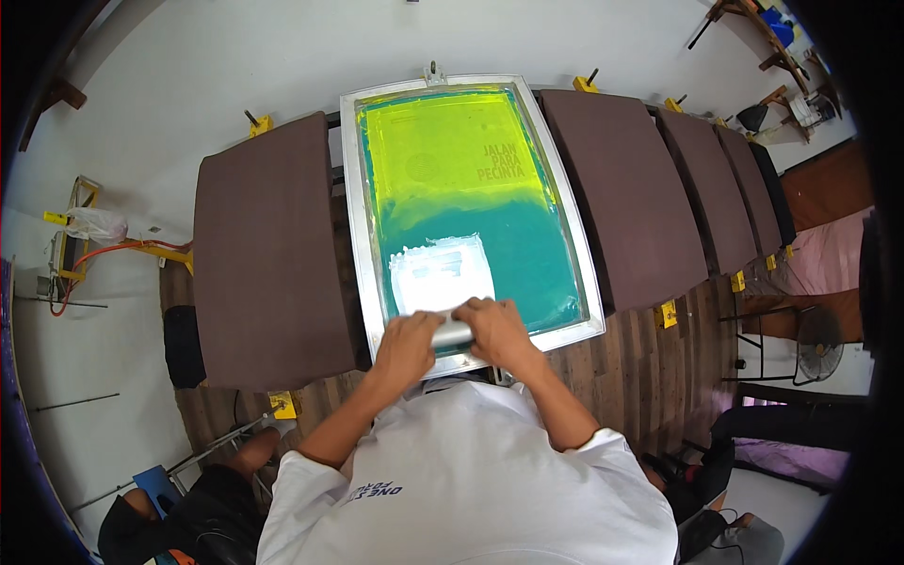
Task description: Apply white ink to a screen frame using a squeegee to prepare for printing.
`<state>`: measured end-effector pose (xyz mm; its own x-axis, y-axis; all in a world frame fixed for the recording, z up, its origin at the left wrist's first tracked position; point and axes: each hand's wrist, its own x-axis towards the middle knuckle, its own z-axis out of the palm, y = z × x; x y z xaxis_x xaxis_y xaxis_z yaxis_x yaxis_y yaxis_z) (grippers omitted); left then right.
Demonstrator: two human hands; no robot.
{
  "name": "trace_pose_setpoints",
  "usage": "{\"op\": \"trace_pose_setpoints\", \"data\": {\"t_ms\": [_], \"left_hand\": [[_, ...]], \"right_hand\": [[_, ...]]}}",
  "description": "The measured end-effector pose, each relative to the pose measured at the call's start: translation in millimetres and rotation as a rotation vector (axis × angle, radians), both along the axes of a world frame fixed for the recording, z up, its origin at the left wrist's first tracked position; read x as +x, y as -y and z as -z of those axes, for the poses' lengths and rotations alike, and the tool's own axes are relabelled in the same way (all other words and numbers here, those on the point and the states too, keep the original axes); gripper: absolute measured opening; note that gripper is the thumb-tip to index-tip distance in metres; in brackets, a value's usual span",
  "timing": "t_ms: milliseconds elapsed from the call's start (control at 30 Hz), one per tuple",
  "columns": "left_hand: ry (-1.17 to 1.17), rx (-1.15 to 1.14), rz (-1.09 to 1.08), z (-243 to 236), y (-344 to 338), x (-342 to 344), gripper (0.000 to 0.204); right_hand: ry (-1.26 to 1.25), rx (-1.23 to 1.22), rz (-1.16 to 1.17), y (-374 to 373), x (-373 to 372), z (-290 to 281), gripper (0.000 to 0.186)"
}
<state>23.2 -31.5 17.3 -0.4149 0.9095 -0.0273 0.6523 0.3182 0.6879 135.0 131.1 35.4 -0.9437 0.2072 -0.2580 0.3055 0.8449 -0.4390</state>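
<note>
Squeegee (452, 331): short grey bar, smooth and rounded at the handle, held crosswise at the near end of the printing screen (471, 202). It is gripped from both sides; the fingers of the left hand (407, 344) and the right hand (496, 330) are curled tight over the handle, covering most of it.

Printing screen: rectangular metal frame, pale silver, with a stretched mesh inside. The mesh is coated bright yellow-green at the far end and deep teal toward the near end, with faint lettering in the yellow part. A patch of white ink (441, 273), thick and wet-looking with ragged edges, is spread just beyond the squeegee.

Boards (268, 254): flat dark-brown panels, matte, with slightly rounded corners, ranged in a row on either side of the screen. Yellow clamps (667, 314) are fixed at their ends.

Floor: worn wooden planks beneath the row.
</note>
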Motion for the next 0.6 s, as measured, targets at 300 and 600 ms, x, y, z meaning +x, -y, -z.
{"op": "trace_pose_setpoints", "data": {"t_ms": [300, 600], "left_hand": [[-0.073, 0.018, -0.054, 36.3, -34.7, -36.0, 0.047], [-0.110, 0.004, 0.034, 16.7, 22.3, 42.4, 0.046]], "right_hand": [[-0.147, 0.041, 0.061, -28.7, -35.5, 29.4, 0.045], [-0.169, 0.034, 0.059, 24.3, 43.6, 24.2, 0.048]]}}
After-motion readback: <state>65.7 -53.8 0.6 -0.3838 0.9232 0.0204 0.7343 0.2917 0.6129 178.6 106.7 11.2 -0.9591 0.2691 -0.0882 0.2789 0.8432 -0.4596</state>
